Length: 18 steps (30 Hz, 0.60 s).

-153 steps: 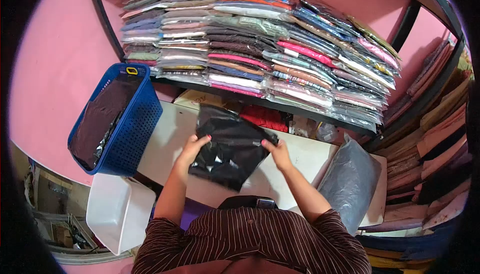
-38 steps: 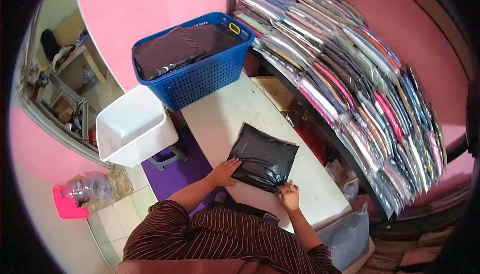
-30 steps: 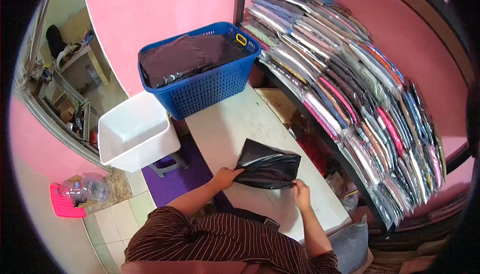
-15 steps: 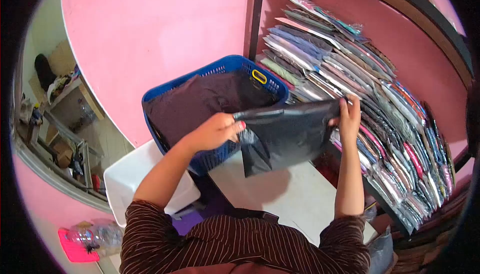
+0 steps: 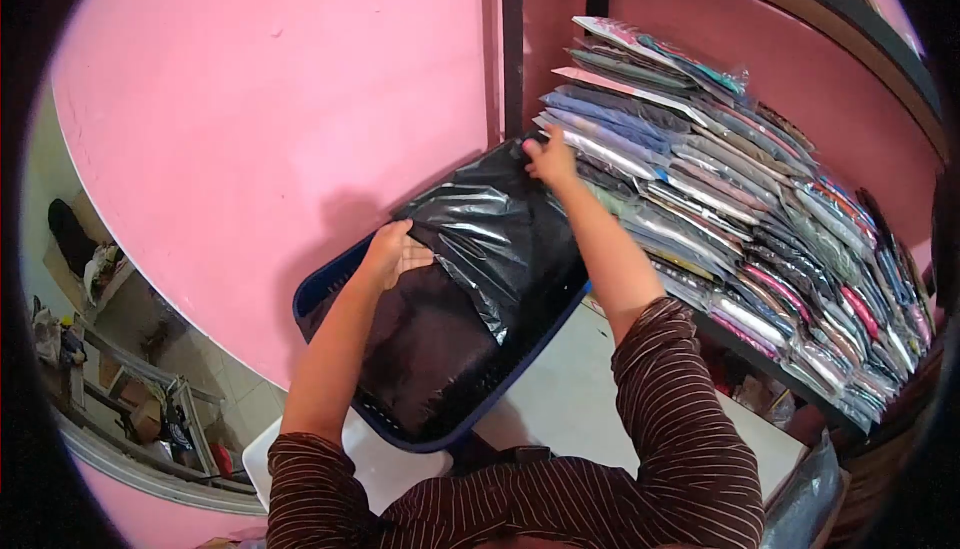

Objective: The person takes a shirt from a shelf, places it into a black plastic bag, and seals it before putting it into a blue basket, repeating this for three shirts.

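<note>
A glossy black plastic bag (image 5: pixel 488 219) is stretched between my two hands over the blue laundry basket (image 5: pixel 420 443). My left hand (image 5: pixel 392 255) pinches its near left corner, with some fingers tucked beneath. At the far right corner, my right hand (image 5: pixel 552 161) grips the bag's edge between thumb and fingers. Below the bag, dark folded material (image 5: pixel 420 334) fills much of the basket. The bag overlaps the far part of the basket and covers its far rim in this view.
Stacks of clothes in clear plastic (image 5: pixel 720 219) fill the shelf on the right. The basket sits on a white tabletop (image 5: pixel 565 389), with a white bin (image 5: pixel 385 474) near its left front. A pink wall (image 5: pixel 300 69) rises behind; an opening at left shows a cluttered floor.
Both hands have carried the black bag away from my body, from beside the basket to over it. The basket now shows lower in the view, since the camera has turned.
</note>
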### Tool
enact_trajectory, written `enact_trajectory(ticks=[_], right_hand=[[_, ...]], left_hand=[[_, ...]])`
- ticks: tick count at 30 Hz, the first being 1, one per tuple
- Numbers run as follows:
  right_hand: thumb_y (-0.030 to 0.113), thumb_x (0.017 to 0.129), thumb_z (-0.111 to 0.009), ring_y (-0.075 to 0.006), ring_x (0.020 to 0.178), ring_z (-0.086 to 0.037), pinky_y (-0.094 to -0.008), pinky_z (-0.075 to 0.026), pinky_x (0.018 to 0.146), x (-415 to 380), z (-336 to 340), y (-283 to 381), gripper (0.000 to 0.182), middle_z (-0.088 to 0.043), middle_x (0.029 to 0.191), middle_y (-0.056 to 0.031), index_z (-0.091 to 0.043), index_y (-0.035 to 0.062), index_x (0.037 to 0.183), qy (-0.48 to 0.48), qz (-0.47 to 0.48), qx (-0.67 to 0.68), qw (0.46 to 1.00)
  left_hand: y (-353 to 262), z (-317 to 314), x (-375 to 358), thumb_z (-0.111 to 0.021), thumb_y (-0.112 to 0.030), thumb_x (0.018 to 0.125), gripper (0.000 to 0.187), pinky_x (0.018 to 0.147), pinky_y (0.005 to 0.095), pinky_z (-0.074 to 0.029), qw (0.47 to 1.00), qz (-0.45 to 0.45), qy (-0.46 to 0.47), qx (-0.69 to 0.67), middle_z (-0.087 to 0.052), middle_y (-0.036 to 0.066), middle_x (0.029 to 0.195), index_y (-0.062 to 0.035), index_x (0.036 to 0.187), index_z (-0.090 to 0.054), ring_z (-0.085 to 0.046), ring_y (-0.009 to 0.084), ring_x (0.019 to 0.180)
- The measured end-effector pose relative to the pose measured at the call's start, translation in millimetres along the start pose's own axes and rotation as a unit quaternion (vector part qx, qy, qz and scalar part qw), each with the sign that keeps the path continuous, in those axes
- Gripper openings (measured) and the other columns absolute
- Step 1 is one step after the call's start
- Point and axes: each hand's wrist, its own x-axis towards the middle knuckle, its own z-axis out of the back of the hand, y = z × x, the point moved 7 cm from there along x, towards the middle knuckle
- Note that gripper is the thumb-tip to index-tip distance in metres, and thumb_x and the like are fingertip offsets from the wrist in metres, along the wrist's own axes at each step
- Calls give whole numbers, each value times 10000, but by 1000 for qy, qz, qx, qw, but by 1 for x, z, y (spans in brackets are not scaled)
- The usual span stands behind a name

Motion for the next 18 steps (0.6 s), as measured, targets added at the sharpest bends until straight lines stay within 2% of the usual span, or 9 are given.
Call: enact_trajectory(ticks=[1, 2, 3, 5, 7, 8, 14, 17, 18], right_hand=[[271, 797, -696, -437, 1053, -567, -453, -409, 963, 1, -19, -9, 738, -560, 1154, -298, -301, 15, 1366, -19, 72, -32, 997], [270, 796, -693, -455, 1221, -412, -447, -342, 1031, -26, -23, 17, 773, -434, 1314, -310, -281, 1, 1392, -24, 155, -79, 984], [282, 792, -698, -449, 1226, -408, -450, -344, 1030, -37, -42, 15, 770, -411, 1341, -294, -300, -15, 1381, -1, 214, -98, 972], [466, 830, -606, -432, 1230, -414, -483, -340, 1027, -66, -86, -11, 719, -436, 1341, -246, -357, 96, 1393, 146, 186, -152, 960], [721, 803, -431, -474, 1374, -154, -732, -128, 1009, -130, -92, -1, 720, -255, 1497, -173, -377, 320, 1399, 255, 40, -277, 926], [775, 778, -390, -476, 1394, -26, -783, 1, 965, -151, -95, -7, 763, -176, 1533, -151, -348, 354, 1413, 295, 28, -290, 910], [773, 781, -385, -474, 1396, -26, -767, 48, 972, -178, -85, -15, 766, -165, 1541, -133, -334, 361, 1425, 288, 13, -360, 887], [786, 770, -381, -469, 1398, -30, -760, 74, 968, -174, -84, 7, 793, -182, 1534, -144, -359, 334, 1421, 247, 94, -343, 901], [789, 765, -383, -472, 1397, -25, -761, 79, 965, -174, -88, 11, 797, -180, 1533, -154, -358, 337, 1421, 255, 89, -333, 903]], left_hand=[[17, 16, 21, -431, -263, 957, 454, 695, 425, -584, 999, 40, -37, 5, -579, 289, 983, 100, 1224, -375, -658, 345, 828], [28, 28, 35, -431, -263, 957, 454, 695, 425, -584, 998, 39, -38, 7, -579, 289, 983, 100, 1224, -375, -658, 345, 828], [44, 40, 45, -427, -260, 960, 459, 727, 432, -577, 995, 77, -45, 43, -554, 304, 1056, 101, 1236, -369, -646, 349, 864], [56, 47, 48, -404, -258, 971, 476, 748, 411, -574, 985, 131, -56, 99, -544, 301, 1120, 100, 1280, -353, -638, 336, 912], [57, 49, 52, -397, -264, 973, 470, 741, 394, -574, 982, 147, -39, 111, -552, 290, 1117, 96, 1273, -365, -640, 325, 912], [58, 49, 54, -390, -270, 975, 464, 734, 377, -574, 978, 163, -26, 124, -559, 279, 1114, 91, 1266, -378, -642, 314, 912], [60, 48, 60, -366, -336, 971, 475, 624, 338, -563, 966, 143, -5, 213, -640, 226, 951, 59, 1229, -425, -666, 266, 771], [60, 51, 65, -421, -321, 944, 451, 582, 374, -547, 962, 162, -29, 218, -641, 221, 902, 56, 1188, -464, -661, 295, 700], [26, 49, 58, -456, -313, 919, 436, 653, 418, -535, 864, 37, -105, 491, -635, 212, 931, 45, 1166, -486, -654, 318, 756]])
